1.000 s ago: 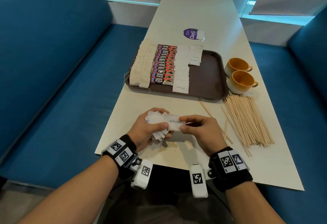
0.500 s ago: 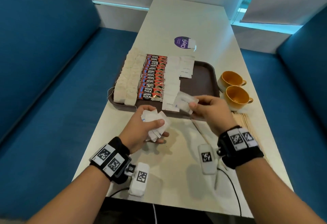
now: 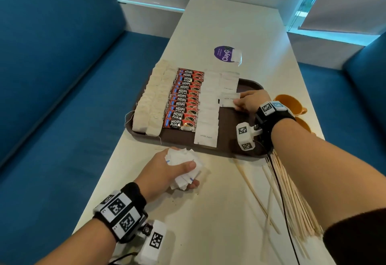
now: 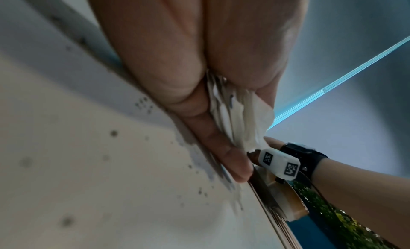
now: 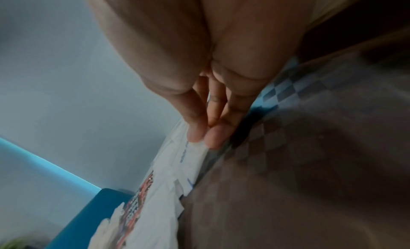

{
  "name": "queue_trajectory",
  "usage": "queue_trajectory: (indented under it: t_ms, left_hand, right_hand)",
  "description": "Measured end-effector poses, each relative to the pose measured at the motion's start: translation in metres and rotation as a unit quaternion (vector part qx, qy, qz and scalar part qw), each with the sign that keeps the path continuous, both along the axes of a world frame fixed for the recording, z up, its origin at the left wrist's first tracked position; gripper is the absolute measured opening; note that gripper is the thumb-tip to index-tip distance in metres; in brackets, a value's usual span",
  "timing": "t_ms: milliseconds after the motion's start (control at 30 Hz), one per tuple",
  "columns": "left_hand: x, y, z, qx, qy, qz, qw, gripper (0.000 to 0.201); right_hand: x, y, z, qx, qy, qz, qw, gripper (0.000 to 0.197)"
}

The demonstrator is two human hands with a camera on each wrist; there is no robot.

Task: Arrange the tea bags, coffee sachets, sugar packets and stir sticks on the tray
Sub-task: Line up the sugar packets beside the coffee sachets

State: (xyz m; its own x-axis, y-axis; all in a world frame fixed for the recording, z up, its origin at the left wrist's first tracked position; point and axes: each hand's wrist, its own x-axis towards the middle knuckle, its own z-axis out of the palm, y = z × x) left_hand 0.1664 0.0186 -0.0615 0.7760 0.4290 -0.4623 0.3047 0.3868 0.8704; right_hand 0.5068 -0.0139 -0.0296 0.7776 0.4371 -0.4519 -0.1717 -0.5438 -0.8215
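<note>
A white sugar packet lies over the brown tray, at the near end of the second sugar column, its long axis running across the tray's width; the right hand pinches its right end between thumb and fingertips. The left hand rests on the table just near of the tray, fingers curled round a crumpled bunch of sugar packets. Left of the held packet stand rows of coffee sachets and tea bags.

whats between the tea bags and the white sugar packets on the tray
A column of red coffee sachets lies between the tea bags and the sugar packets on the tray, seen in the head view.
</note>
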Motion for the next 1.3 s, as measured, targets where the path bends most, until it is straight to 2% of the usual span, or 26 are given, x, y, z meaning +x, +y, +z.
queue_trajectory:
  t_ms: [133, 233, 367, 467, 600, 700, 800, 867, 933, 1033, 1067, 1133, 1200, 1233, 1300]
  left_hand:
    - [0.002, 0.000, -0.002, -0.031, -0.040, 0.018, 0.999, 0.039]
    - [0.002, 0.002, -0.007, -0.039, -0.042, 0.024, 0.998, 0.041]
    - [0.003, 0.002, -0.009, -0.045, -0.039, 0.032, 0.998, 0.043]
    - [0.004, 0.003, -0.011, -0.051, -0.049, 0.035, 0.997, 0.042]
    - [0.004, 0.003, -0.010, -0.065, -0.062, 0.037, 0.995, 0.048]
    - [0.005, 0.002, -0.007, -0.048, -0.058, 0.028, 0.997, 0.048]
    - [0.001, 0.002, -0.004, -0.052, -0.081, 0.008, 0.995, 0.048]
    - [-0.003, 0.002, 0.000, -0.062, -0.098, -0.010, 0.993, 0.042]
    - [-0.007, 0.000, 0.003, -0.076, -0.108, -0.004, 0.991, 0.040]
    - [-0.010, 0.001, 0.005, -0.061, -0.103, 0.008, 0.993, 0.066]
    - [-0.009, 0.000, 0.007, -0.051, -0.090, 0.004, 0.995, 0.070]
    - [-0.010, -0.001, 0.009, -0.031, -0.073, 0.003, 0.997, 0.054]
    - [-0.012, -0.003, 0.012, -0.020, -0.061, 0.000, 0.998, 0.044]
    - [-0.013, -0.005, 0.014, -0.016, -0.054, -0.001, 0.998, 0.046]
    - [-0.017, -0.008, 0.015, -0.008, -0.047, -0.001, 0.999, 0.064]
  right_hand:
    - [0.008, 0.011, -0.001, -0.042, -0.043, 0.026, 0.998, 0.013]
    - [0.021, 0.015, -0.016, -0.044, -0.081, 0.057, 0.994, 0.012]
    - [0.028, 0.018, -0.026, -0.064, -0.098, 0.057, 0.992, 0.011]
    - [0.031, 0.020, -0.028, -0.073, -0.098, 0.049, 0.991, 0.029]
    - [0.021, 0.016, -0.016, -0.059, -0.095, 0.030, 0.993, 0.037]
    - [-0.014, 0.006, 0.010, -0.050, -0.135, 0.027, 0.989, 0.020]
    - [-0.074, -0.019, 0.036, 0.059, -0.100, 0.030, 0.993, 0.003]
    - [-0.116, -0.041, 0.042, 0.102, -0.080, 0.079, 0.988, 0.004]
    - [-0.152, -0.064, 0.037, 0.099, -0.070, 0.133, 0.984, 0.010]
    - [-0.195, -0.091, 0.016, 0.080, -0.037, 0.189, 0.978, 0.023]
    - [-0.204, -0.097, 0.009, 0.075, -0.020, 0.188, 0.979, 0.027]
    - [-0.218, -0.107, -0.004, 0.086, 0.009, 0.158, 0.984, 0.032]
    - [-0.226, -0.111, -0.010, 0.097, -0.004, 0.136, 0.986, 0.032]
    - [-0.229, -0.113, -0.011, 0.105, -0.012, 0.130, 0.986, 0.030]
    - [-0.233, -0.115, -0.008, 0.119, 0.002, 0.110, 0.987, 0.024]
